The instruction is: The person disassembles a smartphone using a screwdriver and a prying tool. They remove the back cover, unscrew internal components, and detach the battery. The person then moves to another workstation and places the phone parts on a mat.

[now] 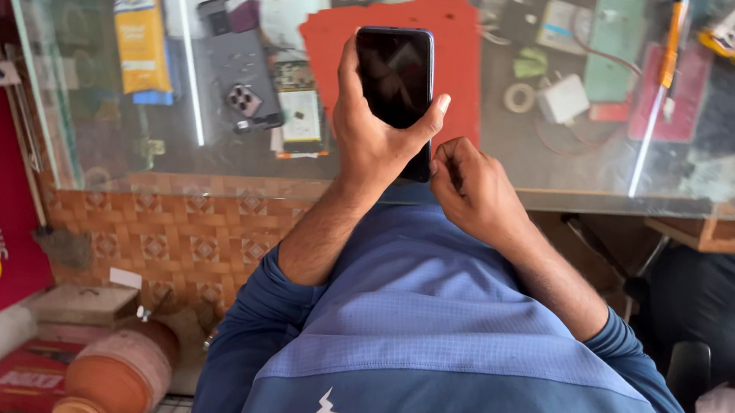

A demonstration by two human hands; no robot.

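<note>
Smartphone (395,74): a dark phone with a blank black screen, held upright above the near edge of the glass desk (576,181), in front of the person's chest.
Left hand (374,137): wrapped round the phone from below and behind, thumb laid along the right edge of the screen, fingers closed on the left edge; the phone is gripped firmly.
Right hand (472,189): curled into a loose fist just beside the lower right corner of the phone, fingertips turned toward that corner; whether anything is pinched between them cannot be told.
Orange sheet (461,50): lying flat on the desk, seen directly behind the raised phone.
Grey phone case (239,74): lying to the left of the orange sheet, with a camera cut-out showing near its lower end.
Yellow packet (140,43): lying further left on the desk, near the glass edge.
White charger block (565,98): set on the desk to the right of the orange sheet, beside a small roll of tape (519,97).
Blue shirt (443,356): worn by the person, filling the lower middle of the view.
Clay pot (118,372): standing on the floor at the lower left.
</note>
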